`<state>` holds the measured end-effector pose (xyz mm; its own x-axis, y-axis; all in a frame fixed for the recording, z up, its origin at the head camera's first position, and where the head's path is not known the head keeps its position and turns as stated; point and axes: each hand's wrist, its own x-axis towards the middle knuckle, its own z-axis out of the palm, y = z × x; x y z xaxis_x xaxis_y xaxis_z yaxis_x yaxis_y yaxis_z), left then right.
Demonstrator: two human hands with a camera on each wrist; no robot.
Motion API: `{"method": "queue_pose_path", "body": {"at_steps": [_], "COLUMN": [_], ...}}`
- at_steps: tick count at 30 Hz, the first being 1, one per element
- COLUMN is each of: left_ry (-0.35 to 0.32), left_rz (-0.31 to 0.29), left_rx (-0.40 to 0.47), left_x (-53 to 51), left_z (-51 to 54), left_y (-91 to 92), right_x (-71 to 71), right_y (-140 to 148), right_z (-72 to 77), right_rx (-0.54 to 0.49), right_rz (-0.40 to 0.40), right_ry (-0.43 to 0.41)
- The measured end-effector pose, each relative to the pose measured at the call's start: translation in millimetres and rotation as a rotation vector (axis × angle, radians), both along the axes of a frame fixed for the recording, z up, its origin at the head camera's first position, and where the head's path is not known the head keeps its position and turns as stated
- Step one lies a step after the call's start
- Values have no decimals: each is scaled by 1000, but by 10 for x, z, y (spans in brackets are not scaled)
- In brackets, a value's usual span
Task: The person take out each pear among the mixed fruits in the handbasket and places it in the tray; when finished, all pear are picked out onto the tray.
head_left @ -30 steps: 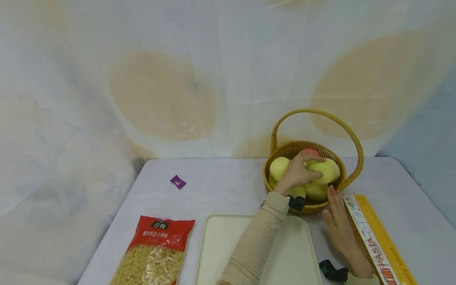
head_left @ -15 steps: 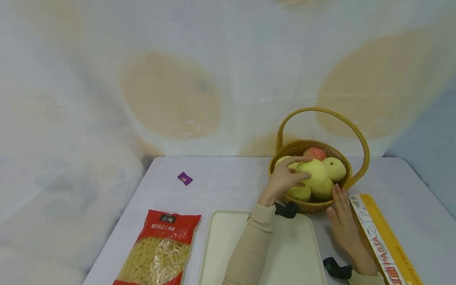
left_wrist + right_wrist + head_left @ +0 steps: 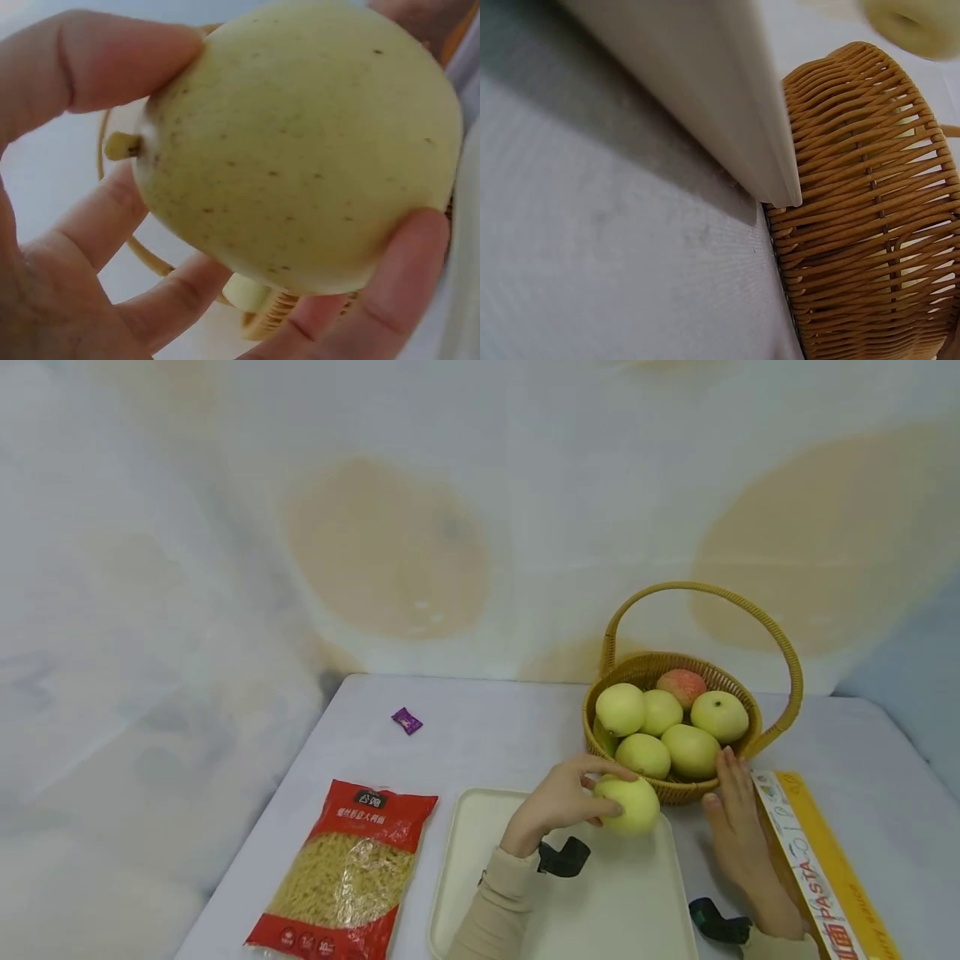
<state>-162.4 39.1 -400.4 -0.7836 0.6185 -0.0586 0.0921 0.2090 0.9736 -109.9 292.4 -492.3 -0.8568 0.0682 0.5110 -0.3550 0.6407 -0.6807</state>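
Note:
My left hand [image 3: 566, 797] grips a pale yellow-green pear [image 3: 632, 808] above the upper right part of the white tray [image 3: 577, 918]. In the left wrist view, thumb and fingers curl round this pear [image 3: 300, 150], whose short stem points toward the palm. A wicker basket [image 3: 678, 793] with a tall hooped handle stands behind the tray, holding several pale round fruits and one reddish fruit [image 3: 682, 687]. With fingers straight, my right hand [image 3: 742, 839] touches the basket's front right side. The basket's woven wall [image 3: 870, 225] fills the right of the right wrist view.
A red-topped bag of spiral pasta [image 3: 352, 860] lies left of the tray. Right of my right hand lies a long white-and-yellow pasta box [image 3: 810, 868]. A small purple wrapped candy [image 3: 407, 721] sits at the back left. Patterned cloth hangs behind the table.
My left hand has lifted the pear out of the basket and carried it toward me, over the tray. The right hand stays at the basket. The view has shifted slightly left.

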Motion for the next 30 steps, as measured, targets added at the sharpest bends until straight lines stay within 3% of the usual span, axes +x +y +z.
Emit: {"method": "queue_pose_path", "body": {"at_steps": [5,11,14,19,23,30], "left_ry": [2,85,88,140,177,77], "left_rz": [25,43,59,147,156,178], "left_rx": [-126,-207,-197,-165,-126,-2], "left_x": [56,55,44,60,71,-1], "left_z": [-165,-228,-243,-283,-302,-229], "left_y": [76,142,185,271,326,310], "right_x": [23,14,6,3,9,10], "right_y": [23,19,26,27,33,27], "right_z": [-5,6,8,6,4,14], "right_rx": [-9,-20,-22,-19,-17,-16], "right_rz": [-4,2,-1,-3,-13,-14], "right_ry": [-14,-32,-31,-28,-26,-34]}}
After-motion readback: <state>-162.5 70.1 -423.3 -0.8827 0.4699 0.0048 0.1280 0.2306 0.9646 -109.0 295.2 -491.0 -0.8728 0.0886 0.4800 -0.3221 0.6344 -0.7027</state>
